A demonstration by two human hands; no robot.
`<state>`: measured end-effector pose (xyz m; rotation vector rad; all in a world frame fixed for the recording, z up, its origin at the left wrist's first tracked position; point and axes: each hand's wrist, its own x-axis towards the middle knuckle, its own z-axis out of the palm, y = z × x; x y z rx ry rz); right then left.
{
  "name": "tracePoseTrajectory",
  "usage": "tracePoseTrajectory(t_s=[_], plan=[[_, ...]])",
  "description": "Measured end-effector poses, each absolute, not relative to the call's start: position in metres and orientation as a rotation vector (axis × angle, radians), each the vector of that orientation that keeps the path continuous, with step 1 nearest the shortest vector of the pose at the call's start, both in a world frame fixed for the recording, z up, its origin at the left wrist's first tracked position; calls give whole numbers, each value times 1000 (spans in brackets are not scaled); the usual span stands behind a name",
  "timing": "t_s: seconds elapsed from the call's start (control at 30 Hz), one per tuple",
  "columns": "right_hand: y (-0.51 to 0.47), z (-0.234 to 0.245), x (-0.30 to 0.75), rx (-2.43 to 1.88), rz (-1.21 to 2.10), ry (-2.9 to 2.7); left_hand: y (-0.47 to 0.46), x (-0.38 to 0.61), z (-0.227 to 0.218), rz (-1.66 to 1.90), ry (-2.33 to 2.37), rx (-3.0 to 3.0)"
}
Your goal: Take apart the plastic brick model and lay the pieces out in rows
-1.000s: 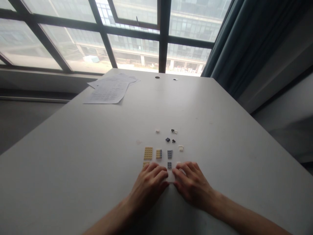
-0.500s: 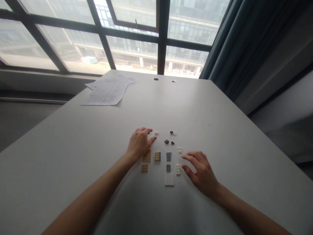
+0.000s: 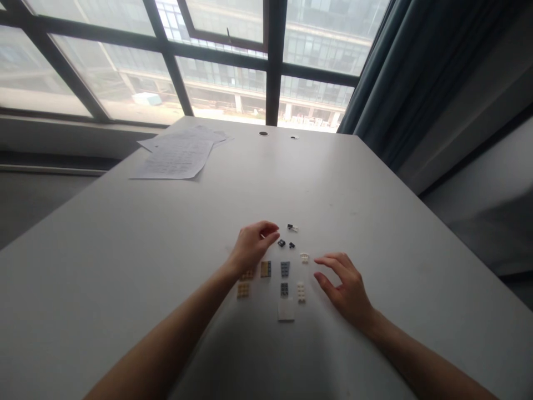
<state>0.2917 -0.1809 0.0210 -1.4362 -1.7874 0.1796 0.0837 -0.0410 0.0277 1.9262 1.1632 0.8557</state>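
Small building-brick plates lie in a cluster on the white table (image 3: 125, 266). My left hand (image 3: 253, 245) hovers over the cluster's far left, its thumb and fingers pinched together on a small white piece. Under its wrist shows a tan plate (image 3: 246, 274), with a smaller tan plate (image 3: 243, 289) closer to me. My right hand (image 3: 346, 284) rests at the cluster's right with fingers loosely spread and nothing in it. Between the hands lie a tan-and-grey plate (image 3: 265, 269), a grey plate (image 3: 285, 269), a white plate (image 3: 300, 292) and a white tile (image 3: 286, 310).
Beyond the left hand's fingertips lie two tiny black pieces (image 3: 281, 243), a black-and-white piece (image 3: 292, 228) and a white piece (image 3: 304, 257). Printed sheets (image 3: 175, 155) lie at the far left corner. A cable hole (image 3: 263, 133) sits near the window edge. A dark curtain (image 3: 400, 83) hangs on the right.
Both hands left the white tile and moved apart. The left hand reached forward to the small white piece and closed on it; the right hand slid to the right and opened.
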Motion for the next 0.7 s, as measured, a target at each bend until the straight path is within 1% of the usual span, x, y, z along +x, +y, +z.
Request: tracePoseTrajectory(t_s=[0.13,0.27,0.5,0.7], plan=[[-176,33,287,-1370,238,-1765,-81,93,40,919,817,1162],[-166,45,273,-1285,229,-1745,-107,98,48,883,722,880],[-159,49,250,-1198,297,-1741,-116,98,44,878,742,940],[-153,43,263,-1331,405,-1720,-107,86,47,865,909,1300]])
